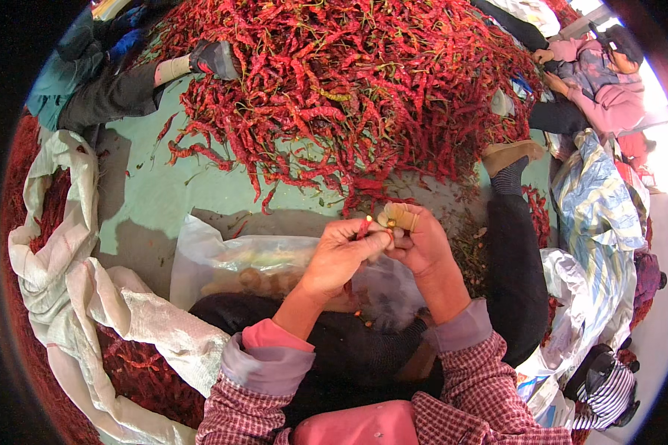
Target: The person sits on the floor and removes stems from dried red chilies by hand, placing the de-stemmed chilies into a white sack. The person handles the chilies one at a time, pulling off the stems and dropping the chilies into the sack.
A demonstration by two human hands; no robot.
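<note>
My left hand (337, 256) is closed around a dried red chilli (364, 228), whose pale cut-looking end sticks up above the fingers. Fingertip to fingertip with it, my right hand (426, 239) pinches a small yellowish-brown chilli stem cap (391, 223). A tan covering (403, 217) wraps one finger of that hand. Below both hands a clear plastic bag (250, 261) lies over the floor and against my folded leg. Beyond them spreads a large heap of dried red chillies (334, 105), many with stems on.
An open white woven sack (150, 322) with chillies inside stands at my left. Stem scraps (470, 250) litter the floor by my stretched right leg (515, 278). Across the heap, another person's shoe (214, 59) touches its left edge. A person in pink (604, 89) sits at the right.
</note>
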